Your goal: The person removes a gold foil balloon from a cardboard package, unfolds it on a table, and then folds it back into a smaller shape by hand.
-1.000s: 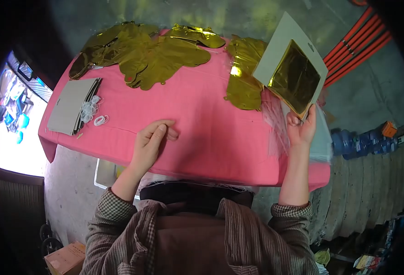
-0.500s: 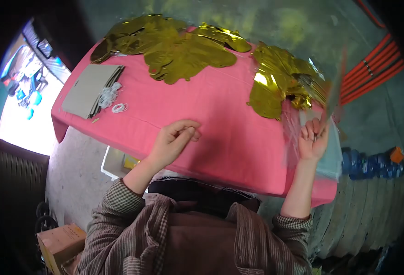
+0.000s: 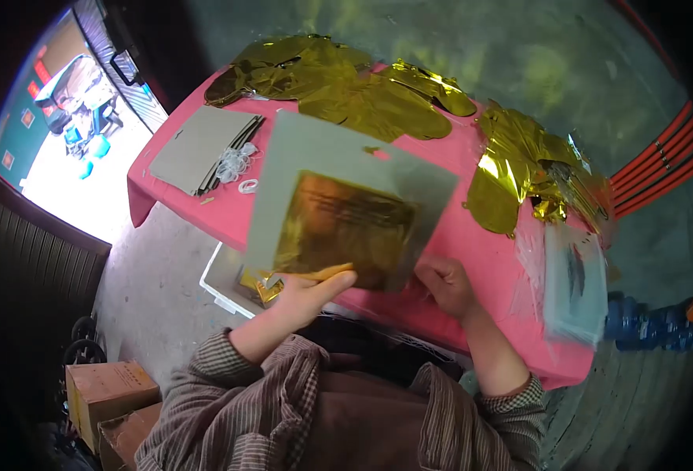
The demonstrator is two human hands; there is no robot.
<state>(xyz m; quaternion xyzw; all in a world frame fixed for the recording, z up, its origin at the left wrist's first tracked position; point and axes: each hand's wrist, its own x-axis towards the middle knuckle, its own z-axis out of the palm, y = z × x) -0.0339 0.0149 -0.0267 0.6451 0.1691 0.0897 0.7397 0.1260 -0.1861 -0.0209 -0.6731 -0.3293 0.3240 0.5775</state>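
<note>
A grey card with a folded gold foil sheet on it [image 3: 346, 204] is held up over the pink table [image 3: 456, 259], in front of me. My left hand [image 3: 307, 292] grips its lower edge, thumb lying on the gold foil. My right hand [image 3: 444, 284] holds the card's lower right corner, fingers partly hidden behind it. Both hands are closed on the card.
Gold foil balloons [image 3: 346, 86] lie along the table's far side, with more [image 3: 535, 169] at the right. A stack of grey cards [image 3: 201, 149] and white loops [image 3: 235, 165] sit at the left. Clear plastic bags [image 3: 570, 279] hang over the right edge. A white bin [image 3: 224, 275] stands under the table; cardboard boxes [image 3: 107, 392] are on the floor.
The card with gold foil moved from my raised right hand at the far right to the middle. My left hand left the tablecloth and took hold of its lower edge.
</note>
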